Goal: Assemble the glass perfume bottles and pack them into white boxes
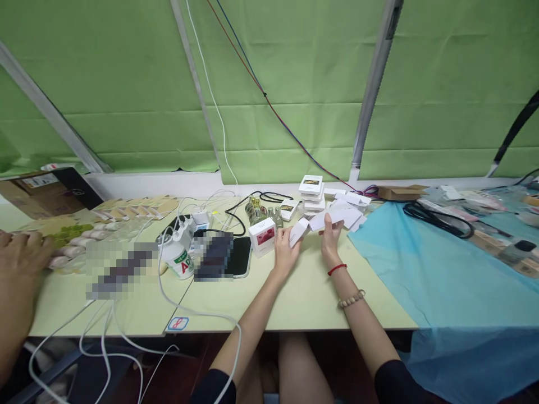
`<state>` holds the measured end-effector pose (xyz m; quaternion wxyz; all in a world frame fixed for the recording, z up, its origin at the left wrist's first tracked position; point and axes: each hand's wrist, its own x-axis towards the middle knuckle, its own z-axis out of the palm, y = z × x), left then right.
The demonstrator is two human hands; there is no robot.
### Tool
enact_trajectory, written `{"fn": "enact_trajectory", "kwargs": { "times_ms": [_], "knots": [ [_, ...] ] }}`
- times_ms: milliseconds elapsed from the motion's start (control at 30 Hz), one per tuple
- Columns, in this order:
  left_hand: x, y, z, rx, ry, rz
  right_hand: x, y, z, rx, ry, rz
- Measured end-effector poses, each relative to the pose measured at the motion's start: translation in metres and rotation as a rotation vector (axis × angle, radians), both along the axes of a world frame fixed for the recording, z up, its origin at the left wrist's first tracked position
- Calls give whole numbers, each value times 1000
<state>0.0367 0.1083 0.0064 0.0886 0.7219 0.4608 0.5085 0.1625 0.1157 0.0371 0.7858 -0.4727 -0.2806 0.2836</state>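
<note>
My left hand [286,251] is closed around a small white carton [299,231] with faint print on its side, held tilted just above the table. Pinched in my right hand [331,240] is a white folded paper piece [322,223], its left end close to the carton; whether the two touch I cannot tell. Beside my left hand stands a white box with a red picture [264,237]. Past my hands are a stack of white boxes [311,193], a pile of white paper pieces [351,209] and some small glass bottles [274,216].
Left of my hands lie a dark phone [241,257], a white bottle [180,261] and loose white cables [197,312]. Another person's hand [21,258] rests at the far left. A blue sheet [421,269] covers the right side, with a black cable coil [438,219] on it.
</note>
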Motion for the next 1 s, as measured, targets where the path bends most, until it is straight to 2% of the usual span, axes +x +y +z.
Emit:
{"fn": "enact_trajectory", "kwargs": {
  "times_ms": [200, 333, 467, 600, 767, 1000],
  "knots": [
    [1, 0, -1, -18, 13, 4, -1, 1, 1, 39, -38, -40],
    [1, -2, 0, -13, 41, 17, 1, 1, 3, 59, -59, 27],
    [2, -5, 0, 98, 6, 15, 1, 2, 0, 112, -82, 112],
    [0, -5, 0, 238, 14, -83, -2, 4, -4, 170, -142, 191],
    [-3, -4, 1, 187, 175, -91, -5, 4, -3, 178, -124, 191],
    [-1, -9, 9, 158, 152, -49, -7, 5, -5, 194, -121, 227]
  ]
}}
